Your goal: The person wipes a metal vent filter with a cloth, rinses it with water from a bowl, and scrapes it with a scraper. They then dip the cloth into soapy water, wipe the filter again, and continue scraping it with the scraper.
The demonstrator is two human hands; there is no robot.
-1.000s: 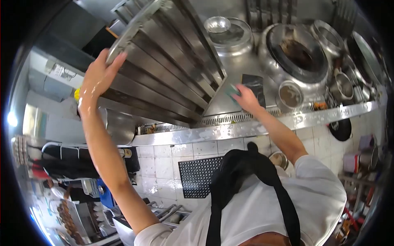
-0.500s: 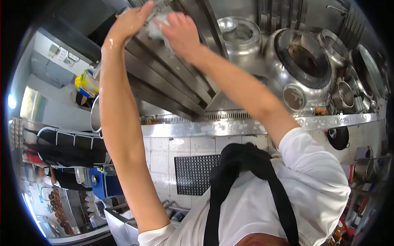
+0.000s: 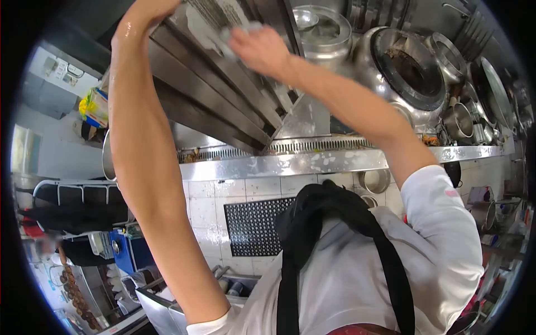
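A ridged metal panel (image 3: 209, 92) stands tilted over the steel counter, with its lower corner near the drain grate. My right hand (image 3: 259, 50) is closed round a pale scrubbing pad (image 3: 230, 42), partly blurred, against the panel's upper part. Whitish suds (image 3: 204, 25) lie on the ridges beside it. At the top edge of the view is my left hand (image 3: 153, 6), beside the panel's upper left side; its fingers are mostly cut off by the frame. Water shines on my left wrist.
Right of the panel are a steel pot (image 3: 324, 36), a large round wok stove (image 3: 410, 70) and several smaller pots. The counter's wet front edge (image 3: 279, 164) runs across the middle. A black mat (image 3: 254, 226) lies on the tiled floor. A blue box (image 3: 131, 248) is at left.
My right hand has moved down and right along the panel with the pad. My left hand has gone up and left, mostly out of view. The whole view has shifted slightly.
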